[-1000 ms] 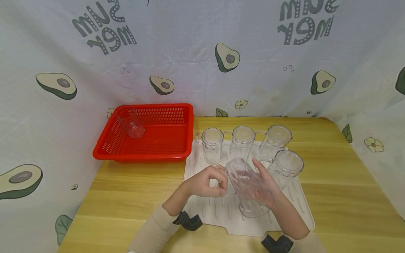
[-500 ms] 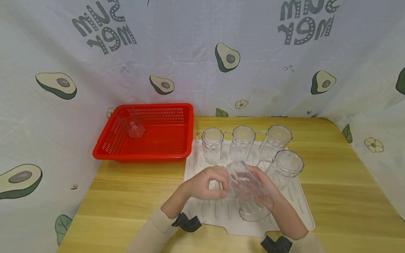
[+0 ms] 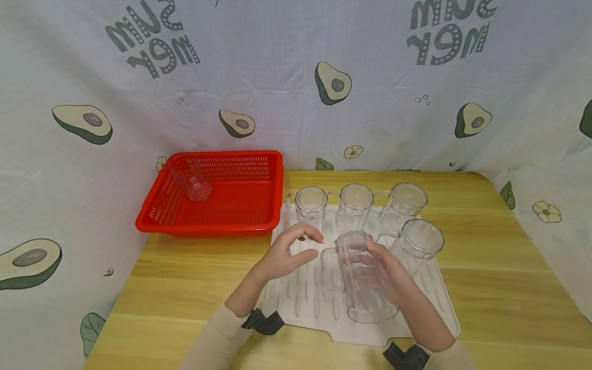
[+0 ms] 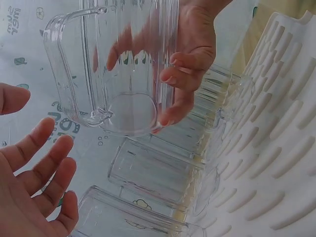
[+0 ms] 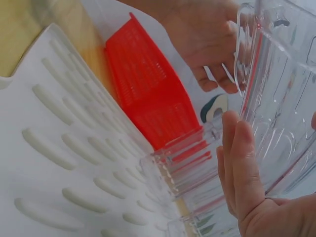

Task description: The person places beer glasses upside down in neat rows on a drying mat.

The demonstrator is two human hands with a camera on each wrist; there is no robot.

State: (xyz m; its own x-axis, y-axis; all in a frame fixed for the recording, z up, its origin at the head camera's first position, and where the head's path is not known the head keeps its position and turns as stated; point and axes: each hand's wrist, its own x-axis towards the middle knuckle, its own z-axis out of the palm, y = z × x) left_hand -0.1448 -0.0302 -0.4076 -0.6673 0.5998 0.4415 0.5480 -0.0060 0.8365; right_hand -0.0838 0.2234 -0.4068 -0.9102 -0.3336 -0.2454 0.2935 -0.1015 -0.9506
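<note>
A clear mug [image 3: 367, 288] is tilted over the white ridged draining tray [image 3: 296, 303]. My right hand [image 3: 393, 270] grips it round the body; in the left wrist view, the fingers [image 4: 190, 61] wrap its side. The mug's handle [image 3: 330, 270] points left, towards my left hand [image 3: 284, 254]. That hand holds nothing. Its fingers are spread and loosely bent, with a gap between them and the handle. Behind the held mug, several more clear mugs [image 3: 311, 208] stand on the tray, one of them [image 3: 422, 239] to the right of my right hand.
A red perforated basket [image 3: 208, 228] stands at the back left of the wooden table [image 3: 185, 308]. One clear mug [image 3: 194, 182] leans inside it, at its left end. A white printed cloth [image 3: 277, 67] hangs behind the table.
My left hand has come away from the held mug's handle, moving left, and its fingers have opened out. The mug has turned more upright in my right hand, its handle swinging into clearer view.
</note>
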